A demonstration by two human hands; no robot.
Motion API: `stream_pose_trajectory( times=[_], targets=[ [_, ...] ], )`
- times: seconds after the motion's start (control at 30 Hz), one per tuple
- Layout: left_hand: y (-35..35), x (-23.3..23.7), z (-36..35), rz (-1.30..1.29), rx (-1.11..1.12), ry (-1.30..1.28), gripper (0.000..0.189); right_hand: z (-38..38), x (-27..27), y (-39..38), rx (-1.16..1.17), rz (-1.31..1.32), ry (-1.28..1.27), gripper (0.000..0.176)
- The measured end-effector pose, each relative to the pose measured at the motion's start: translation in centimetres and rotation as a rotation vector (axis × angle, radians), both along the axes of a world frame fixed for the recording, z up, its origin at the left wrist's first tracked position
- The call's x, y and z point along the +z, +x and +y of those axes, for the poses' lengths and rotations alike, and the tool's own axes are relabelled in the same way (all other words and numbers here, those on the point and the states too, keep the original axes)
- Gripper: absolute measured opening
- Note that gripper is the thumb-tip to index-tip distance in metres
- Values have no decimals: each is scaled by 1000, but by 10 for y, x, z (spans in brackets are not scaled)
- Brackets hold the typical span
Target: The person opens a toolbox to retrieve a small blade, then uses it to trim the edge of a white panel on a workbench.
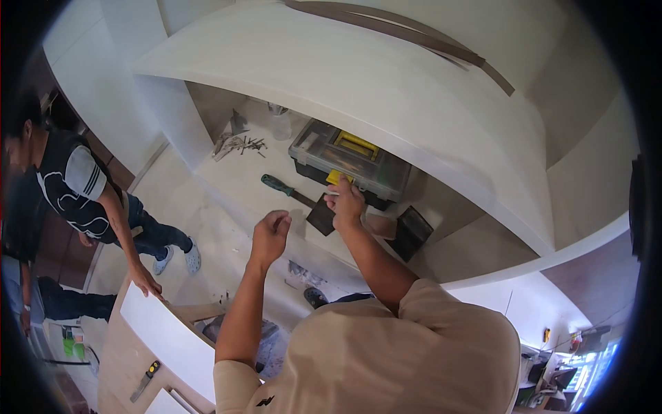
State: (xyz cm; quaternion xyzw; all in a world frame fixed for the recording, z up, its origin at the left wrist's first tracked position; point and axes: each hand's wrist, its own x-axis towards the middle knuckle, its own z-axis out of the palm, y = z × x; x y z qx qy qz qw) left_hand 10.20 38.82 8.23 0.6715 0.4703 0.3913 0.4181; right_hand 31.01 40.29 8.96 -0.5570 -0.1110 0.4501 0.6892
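Observation:
On the shelf of the white cabinet stands a toolbox (396, 172) with a clear lid, a dark base and a yellow handle. My right hand (347, 205) is at its front, with fingertips closed on the yellow latch (338, 178). In front of the shelf hangs my left hand (270, 238), its fingers curled and nothing visible in them. A tool with a green handle (277, 184) lies on the shelf between my hands. Beside my right hand is a dark flat piece (321, 217). A black open box (412, 231) sits to the right of it.
Screws and small metal parts (243, 145) lie in a pile near a clear bottle (279, 123). Brown strips (393, 29) rest on the cabinet top. At left, a co-worker (76, 179) touches a white curved panel (155, 328). A yellow-and-black cutter (146, 379) lies below.

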Motion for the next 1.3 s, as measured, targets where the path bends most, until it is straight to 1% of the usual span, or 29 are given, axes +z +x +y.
stream_pose_trajectory(
  times=[0.03, 0.07, 0.17, 0.27, 0.37, 0.4, 0.5, 0.53, 0.6, 0.63, 0.67, 0.73, 0.8, 0.83, 0.9, 0.97, 1.2, 1.3],
  targets=[
    [2, 7, 7, 21, 8, 39, 26, 0, 5, 3, 14, -2, -6, 44],
    [6, 14, 13, 40, 10, 22, 25, 0, 9, 4, 27, -5, -11, 42],
    [21, -3, 48, 39, -17, -22, 24, -3, 23, 4, 46, -51, -35, 40],
    [42, 6, 70, -222, -20, -296, 25, -9, 9, 6, 99, -45, -49, 43],
    [68, 5, 87, -457, 24, -397, 27, -15, 5, 8, 130, -47, -58, 45],
    [75, 6, 92, -470, 61, -418, 30, -16, 0, 12, 167, -35, -106, 43],
    [96, 11, 108, -487, 142, -477, 39, -20, -30, 20, 175, -110, -210, 42],
    [100, 12, 113, -477, 154, -498, 43, -23, -36, 24, 138, -65, -209, 41],
    [105, 13, 118, -476, 191, -503, 50, -25, -50, 34, 225, -334, -253, 41],
    [107, 15, 121, -456, 201, -491, 50, -22, -53, 38, 276, -469, -269, 41],
    [109, 15, 122, -435, 213, -481, 50, -23, -57, 42, 220, -804, -160, 41],
    [109, 13, 121, -434, 217, -510, 49, -42, -8, 32, 90, -1461, 75, 45],
    [107, 18, 122, -474, 194, -573, 47, -35, 43, 32, 149, -1519, -181, 58],
    [107, 16, 123, -491, 198, -585, 46, -27, 57, 35, 175, -1541, -312, 66],
    [108, 16, 124, -522, 196, -603, 44, -10, 49, 42, 322, -1500, -521, 77],
    [108, 18, 125, -579, 201, -634, 41, 1, 43, 48, 376, -1502, -601, 83],
    [104, 5, 133, -817, 117, -786, 28, -1, 29, 45, 337, -1632, -569, 81],
    [106, 9, 133, -787, 168, -811, 24, -2, 30, 45, 342, -1669, -555, 80]
  ],
)
